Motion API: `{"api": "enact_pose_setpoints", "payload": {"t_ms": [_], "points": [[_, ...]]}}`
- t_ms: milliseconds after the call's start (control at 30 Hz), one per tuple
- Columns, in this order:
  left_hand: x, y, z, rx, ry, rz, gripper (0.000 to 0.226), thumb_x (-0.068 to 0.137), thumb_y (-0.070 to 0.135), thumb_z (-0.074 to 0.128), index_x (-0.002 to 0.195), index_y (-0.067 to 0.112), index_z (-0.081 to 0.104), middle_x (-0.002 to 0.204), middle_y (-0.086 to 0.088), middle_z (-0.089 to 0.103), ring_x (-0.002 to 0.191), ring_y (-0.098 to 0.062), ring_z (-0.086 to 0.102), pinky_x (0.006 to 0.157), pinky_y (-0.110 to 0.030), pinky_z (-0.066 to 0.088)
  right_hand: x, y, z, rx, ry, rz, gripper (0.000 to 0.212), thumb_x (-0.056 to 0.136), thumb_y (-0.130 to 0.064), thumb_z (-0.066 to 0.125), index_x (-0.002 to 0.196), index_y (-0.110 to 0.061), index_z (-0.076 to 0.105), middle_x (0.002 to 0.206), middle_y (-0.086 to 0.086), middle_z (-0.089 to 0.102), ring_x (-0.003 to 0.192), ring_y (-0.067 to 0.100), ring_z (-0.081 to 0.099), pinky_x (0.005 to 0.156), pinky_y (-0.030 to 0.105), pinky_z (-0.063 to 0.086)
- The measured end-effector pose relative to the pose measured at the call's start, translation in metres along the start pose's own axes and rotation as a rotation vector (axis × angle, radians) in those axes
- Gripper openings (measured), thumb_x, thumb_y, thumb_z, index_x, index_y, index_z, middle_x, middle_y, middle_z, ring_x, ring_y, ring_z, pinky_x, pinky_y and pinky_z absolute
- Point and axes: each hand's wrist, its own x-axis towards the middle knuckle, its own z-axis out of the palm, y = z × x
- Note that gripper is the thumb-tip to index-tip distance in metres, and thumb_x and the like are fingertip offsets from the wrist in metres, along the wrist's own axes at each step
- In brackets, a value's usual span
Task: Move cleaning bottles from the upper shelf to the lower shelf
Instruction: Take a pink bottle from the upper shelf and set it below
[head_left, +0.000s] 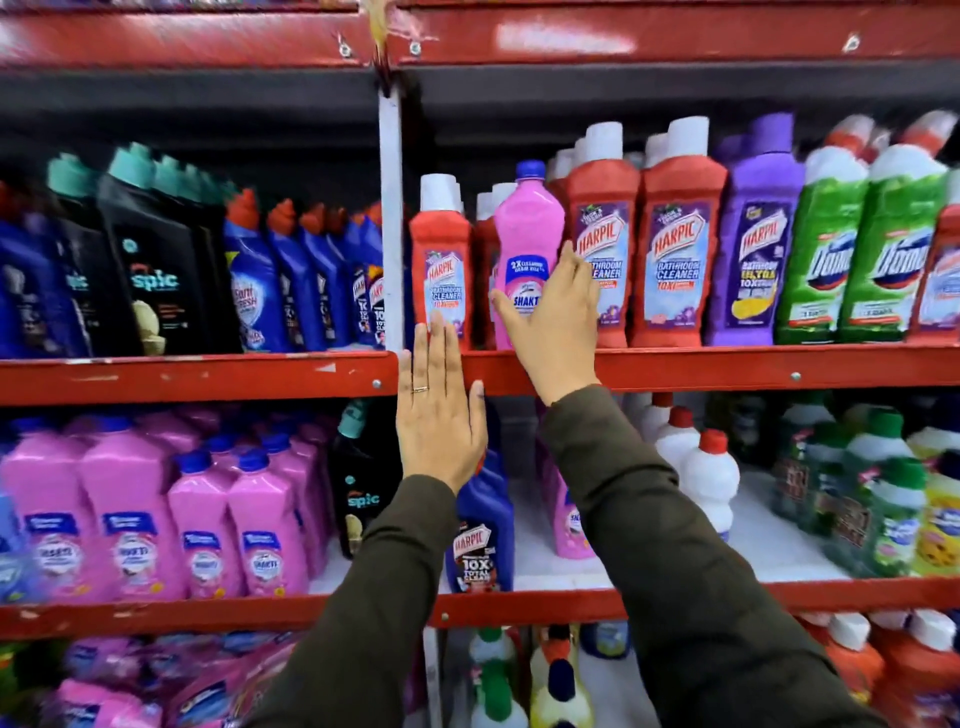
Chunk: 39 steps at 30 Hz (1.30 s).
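A: Head view status: where is the pink plastic Shakti bottle with the blue cap (525, 244)?

B: It is seen upright on the upper red metal shelf (727, 366), near the shelf's left end, just right of the white upright post (390, 218). It is flanked by a small red Harpic bathroom cleaner bottle with a white cap (440, 260) on the left and a taller red Harpic bottle (605, 244) on the right.

A: Right hand (553, 332)?

B: It is laid against the pink bottle's lower front and right side, fingers spread, thumb across the label. A closed grip is not shown; the bottle's base is on the shelf.

A: Left hand (439, 415)?

B: It is held flat and wide, nothing in it, fingers together and pointing up. It is seen in front of the upper shelf's front edge, fingertips overlapping the small red Harpic bottle's base. Contact cannot be told. A ring is worn on one finger.

A: Lower shelf?

B: The lower red shelf (675, 597) is stocked with more pink bottles (208, 525) at left, a blue Harpic bottle (480, 540) behind the left forearm, and white bottles with red caps (706, 478) further right. Dark olive sleeves (675, 545) are worn on both arms.
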Motion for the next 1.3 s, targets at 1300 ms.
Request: {"api": "enact_pose_setpoints", "payload": {"t_ms": [1300], "points": [[-0.038,0.040,-0.002,-0.093,-0.084,-0.016,0.067,0.105,0.029,0.029,0.163,0.001,0.009,0.173,-0.015,0.004,0.161,-0.026,0.003,0.131,-0.044,0.005,-0.064,0.037,-0.102,0.243,-0.097,0.071,0.082,0.082,-0.046,0.078,0.144,-0.007,0.040,0.134,0.013,0.053,0.123,0.028,0.057,0.104,0.045,0.052]]}}
